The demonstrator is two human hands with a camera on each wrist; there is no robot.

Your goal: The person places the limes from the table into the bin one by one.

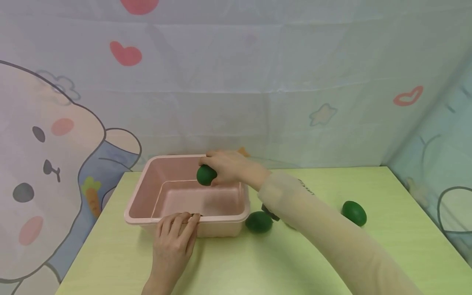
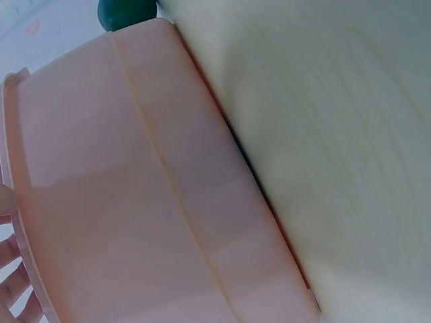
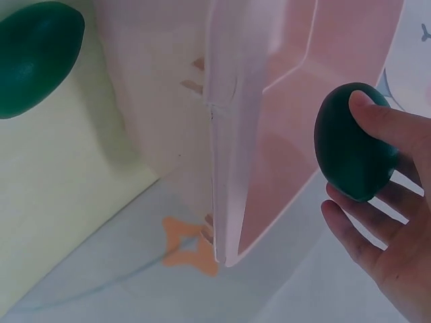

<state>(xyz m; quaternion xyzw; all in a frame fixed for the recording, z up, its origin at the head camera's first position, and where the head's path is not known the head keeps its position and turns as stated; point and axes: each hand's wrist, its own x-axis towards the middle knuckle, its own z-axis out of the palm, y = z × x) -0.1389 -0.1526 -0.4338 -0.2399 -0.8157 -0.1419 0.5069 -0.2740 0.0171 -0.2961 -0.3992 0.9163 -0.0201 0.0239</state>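
In the head view my right hand [image 1: 228,166] holds a smooth, dark green oval fruit [image 1: 205,175] over the back right part of a pink plastic basin [image 1: 225,227]. The right wrist view shows the thumb across the top of this fruit [image 3: 350,145] and fingers beneath it, beyond the basin's rim [image 3: 232,134]. My left hand [image 1: 173,237] grips the basin's front rim, its fingers hooked over the edge. Fingertips [image 2: 7,252] show at that rim in the left wrist view. The visible part of the basin floor is bare.
A second green fruit [image 1: 259,222] lies beside the basin's front right corner. Farther right on the yellow-green table [image 1: 391,246] is another green fruit [image 1: 354,213]. Under my right sleeve [image 1: 324,229] a rounded thing is mostly hidden. A printed cloth [image 1: 236,82] hangs behind the table.
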